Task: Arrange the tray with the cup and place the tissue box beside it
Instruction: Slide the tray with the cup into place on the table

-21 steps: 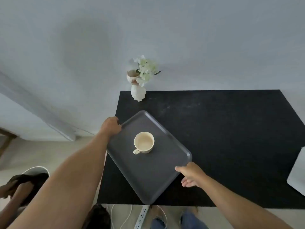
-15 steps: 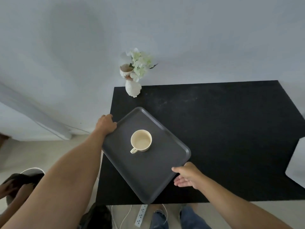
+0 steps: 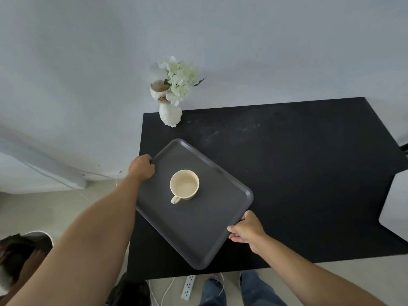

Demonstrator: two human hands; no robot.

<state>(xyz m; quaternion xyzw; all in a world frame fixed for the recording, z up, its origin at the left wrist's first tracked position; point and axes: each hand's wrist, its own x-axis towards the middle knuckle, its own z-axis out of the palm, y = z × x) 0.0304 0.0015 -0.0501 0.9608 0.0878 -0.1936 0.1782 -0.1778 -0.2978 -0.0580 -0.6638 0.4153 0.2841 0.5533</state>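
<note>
A dark grey rectangular tray (image 3: 198, 230) lies skewed on the left part of the black table (image 3: 298, 173), its left side overhanging the table edge. A cream cup (image 3: 184, 186) stands upright on the tray, handle pointing toward me. My left hand (image 3: 141, 168) grips the tray's far left edge. My right hand (image 3: 247, 230) grips its near right edge, fingers curled under the rim. A white object (image 3: 395, 208) at the right frame edge, cut off by the frame, may be the tissue box.
A white animal-shaped vase with pale flowers (image 3: 171, 100) stands at the table's back left corner. On the floor below the table's front edge a power strip (image 3: 188, 287) with cables lies beside my legs. Another person (image 3: 19, 257) sits at the lower left.
My right hand has closed on the tray's near right edge. The tray has shifted slightly toward the table's middle. My left hand keeps its grip.
</note>
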